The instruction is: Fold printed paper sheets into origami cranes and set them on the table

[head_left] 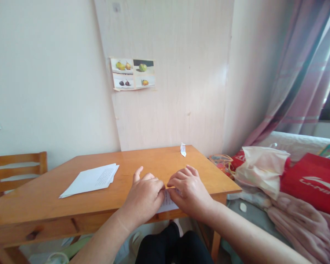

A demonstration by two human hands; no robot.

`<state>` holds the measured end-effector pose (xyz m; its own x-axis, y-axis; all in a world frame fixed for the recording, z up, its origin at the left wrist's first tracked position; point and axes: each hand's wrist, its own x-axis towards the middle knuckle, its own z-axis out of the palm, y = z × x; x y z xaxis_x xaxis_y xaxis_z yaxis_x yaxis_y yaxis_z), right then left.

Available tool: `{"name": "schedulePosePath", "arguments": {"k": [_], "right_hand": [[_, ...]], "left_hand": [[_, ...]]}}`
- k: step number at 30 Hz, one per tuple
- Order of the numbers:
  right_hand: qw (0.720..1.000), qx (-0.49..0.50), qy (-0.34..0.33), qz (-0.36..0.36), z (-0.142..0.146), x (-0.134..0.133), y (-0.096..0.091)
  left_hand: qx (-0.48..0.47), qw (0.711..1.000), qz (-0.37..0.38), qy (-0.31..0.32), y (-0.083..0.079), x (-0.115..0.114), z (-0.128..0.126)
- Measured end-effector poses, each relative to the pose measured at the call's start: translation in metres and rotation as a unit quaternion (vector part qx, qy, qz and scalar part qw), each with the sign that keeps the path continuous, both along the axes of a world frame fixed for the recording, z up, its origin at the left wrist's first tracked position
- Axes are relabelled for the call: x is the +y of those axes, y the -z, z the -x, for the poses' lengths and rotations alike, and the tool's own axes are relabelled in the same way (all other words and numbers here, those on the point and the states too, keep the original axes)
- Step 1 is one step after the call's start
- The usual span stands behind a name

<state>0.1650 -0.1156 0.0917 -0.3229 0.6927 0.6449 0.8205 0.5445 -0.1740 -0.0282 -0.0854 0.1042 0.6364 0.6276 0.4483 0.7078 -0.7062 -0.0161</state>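
Both my hands rest on a small sheet of white paper [167, 203] at the near edge of the wooden table [55, 198]. My left hand [144, 196] lies knuckles up on the sheet's left part, fingers curled, thumb sticking out. My right hand [190, 190] covers the sheet's right part, its fingertips pinched on the paper's upper edge where the two hands meet. Most of the sheet is hidden under the hands. A stack of white printed sheets [92, 179] lies on the table to the left of my left hand.
A small folded white paper figure [183, 149] stands at the table's far right edge. A wooden chair [15, 172] is at the left. To the right lie a plastic bag [261, 168], a red bag [313, 187] and pink bedding [299, 223]. A fruit picture [133, 73] hangs on the wall.
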Motion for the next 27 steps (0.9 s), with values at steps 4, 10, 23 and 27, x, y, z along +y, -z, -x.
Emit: {"name": "schedulePosePath", "arguments": {"k": [4,10,23,27], "right_hand": [[1.000,-0.014,0.010,0.014,0.007,0.002,0.006],[1.000,0.003,0.006,0.023,0.012,0.006,0.011],[0.909,0.289,-0.105,0.279,-0.020,0.034,0.034],[0.827,0.389,-0.174,0.367,-0.026,0.037,0.049]], "left_hand": [[0.005,1.000,0.001,-0.003,0.002,-0.003,0.003],[-0.009,1.000,-0.015,-0.019,0.005,-0.011,0.003],[-0.400,0.908,0.121,-0.031,-0.016,0.014,0.049],[-0.472,0.849,0.235,-0.014,-0.007,0.010,0.052]]}}
